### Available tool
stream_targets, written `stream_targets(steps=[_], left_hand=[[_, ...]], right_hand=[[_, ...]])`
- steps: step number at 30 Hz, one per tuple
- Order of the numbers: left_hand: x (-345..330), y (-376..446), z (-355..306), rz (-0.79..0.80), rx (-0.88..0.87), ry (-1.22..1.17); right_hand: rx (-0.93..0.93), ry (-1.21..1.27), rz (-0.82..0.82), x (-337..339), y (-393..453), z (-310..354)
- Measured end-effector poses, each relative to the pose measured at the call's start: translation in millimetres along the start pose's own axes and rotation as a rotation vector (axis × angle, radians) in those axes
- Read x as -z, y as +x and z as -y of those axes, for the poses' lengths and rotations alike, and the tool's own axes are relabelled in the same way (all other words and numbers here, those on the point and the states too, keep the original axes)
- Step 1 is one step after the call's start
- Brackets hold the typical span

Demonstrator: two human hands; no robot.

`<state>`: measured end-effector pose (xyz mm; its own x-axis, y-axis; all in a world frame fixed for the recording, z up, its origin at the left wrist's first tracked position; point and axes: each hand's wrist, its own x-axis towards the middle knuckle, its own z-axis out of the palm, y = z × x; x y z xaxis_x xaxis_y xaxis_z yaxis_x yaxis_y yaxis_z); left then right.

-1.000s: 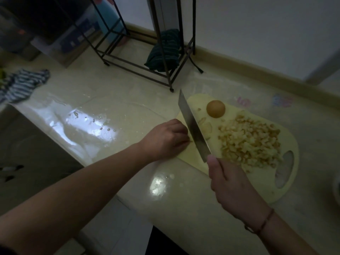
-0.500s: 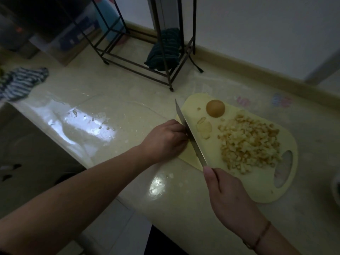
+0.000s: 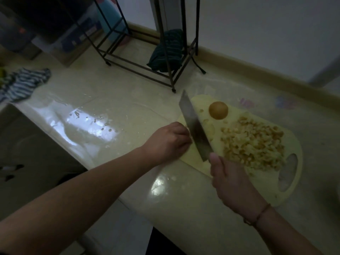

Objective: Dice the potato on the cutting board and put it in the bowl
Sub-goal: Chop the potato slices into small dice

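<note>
Dim glossy surface [image 3: 114, 126] carries our cutting board [image 3: 294, 144]. Our right hand [image 3: 231, 181] grips the knife [image 3: 195, 126]; our left hand [image 3: 169, 142], fingers curled, pins something hidden. Diced potato [image 3: 252, 144] heaps mid-board. We should tuck fingertips back, cutting evenly.

The curled fingers of the left hand [image 3: 169, 141] are lying out of sight behind the broad steel knife blade [image 3: 195, 127], so whatever they are holding is not showing. The knife's handle is disappearing inside the right hand [image 3: 232, 181]. The dim light is blurring the pale yellow diced potato pile [image 3: 253, 144] into one mass.
</note>
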<state>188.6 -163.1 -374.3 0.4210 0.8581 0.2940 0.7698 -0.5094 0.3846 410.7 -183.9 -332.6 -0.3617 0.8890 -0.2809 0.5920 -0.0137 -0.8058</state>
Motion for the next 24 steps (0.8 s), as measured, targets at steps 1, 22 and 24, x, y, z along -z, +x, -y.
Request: stream_targets(steps=[1,22,24], left_hand=[[0,0,0,-0.006,0.003,-0.003],[-4,-12,3,-0.072,0.031,-0.017],[-4,-11,4,-0.063,0.027,-0.009]], right_hand=[[-0.046,0.050,-0.002,5,-1,-5],[0.017,0.035,0.027,-4,-20,7],[0.022,0.020,0.021,-4,-19,8]])
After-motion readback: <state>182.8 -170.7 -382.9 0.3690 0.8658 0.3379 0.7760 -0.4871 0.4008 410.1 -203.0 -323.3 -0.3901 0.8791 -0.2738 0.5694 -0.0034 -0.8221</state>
